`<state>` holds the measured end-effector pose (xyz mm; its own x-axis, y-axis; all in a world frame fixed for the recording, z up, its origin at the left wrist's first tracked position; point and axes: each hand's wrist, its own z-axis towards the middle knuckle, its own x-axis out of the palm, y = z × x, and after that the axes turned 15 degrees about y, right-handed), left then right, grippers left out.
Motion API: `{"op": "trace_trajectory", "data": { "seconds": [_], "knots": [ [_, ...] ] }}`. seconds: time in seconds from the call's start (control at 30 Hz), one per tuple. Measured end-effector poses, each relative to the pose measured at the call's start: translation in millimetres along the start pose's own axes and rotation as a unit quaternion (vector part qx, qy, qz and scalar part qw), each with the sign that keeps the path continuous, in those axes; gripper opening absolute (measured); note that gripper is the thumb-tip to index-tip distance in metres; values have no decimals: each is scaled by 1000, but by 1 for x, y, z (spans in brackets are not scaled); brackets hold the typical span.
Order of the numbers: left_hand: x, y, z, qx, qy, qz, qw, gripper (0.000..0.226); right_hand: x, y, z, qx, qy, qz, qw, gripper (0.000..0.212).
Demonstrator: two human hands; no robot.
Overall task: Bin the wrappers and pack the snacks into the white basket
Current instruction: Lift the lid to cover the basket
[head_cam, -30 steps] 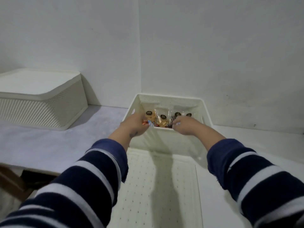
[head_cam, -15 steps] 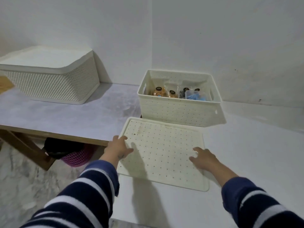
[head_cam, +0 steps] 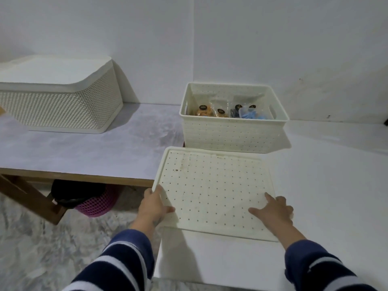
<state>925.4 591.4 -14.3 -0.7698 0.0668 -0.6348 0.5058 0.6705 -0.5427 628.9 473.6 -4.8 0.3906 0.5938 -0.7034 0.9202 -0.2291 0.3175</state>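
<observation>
1 head-worn view, forward and down, close above hands and lid (head_cam: 212, 192).

A flat, cream, perforated plastic lid (head_cam: 214, 192) lies on the white tabletop (head_cam: 327, 185), just in front of the open white perforated plastic basket (head_cam: 232, 135), which holds clear-wrapped snack packets (head_cam: 212, 111). The left hand (head_cam: 154, 206) grips the lid's left edge, thumb on top. The right hand (head_cam: 273, 211) rests on its near right part, fingers spread. A larger lidded cream mesh-sided box (head_cam: 60, 97) sits on the grey marbled table (head_cam: 94, 152); beneath it stands a pink mesh bin (head_cam: 96, 204).
</observation>
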Motion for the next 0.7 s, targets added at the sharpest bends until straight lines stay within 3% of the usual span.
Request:
{"op": "trace_trajectory", "data": {
  "seconds": [0.43, 0.7],
  "knots": [
    [-65, -50, -49, 125, -114, 28, 985, 93, -68, 26, -63, -98, -146, 83, 981, 86],
    [-110, -116, -28, 154, -126, 21, 980, 90, -145, 68, -51, -126, -149, 82, 977, 85]
  ]
}}
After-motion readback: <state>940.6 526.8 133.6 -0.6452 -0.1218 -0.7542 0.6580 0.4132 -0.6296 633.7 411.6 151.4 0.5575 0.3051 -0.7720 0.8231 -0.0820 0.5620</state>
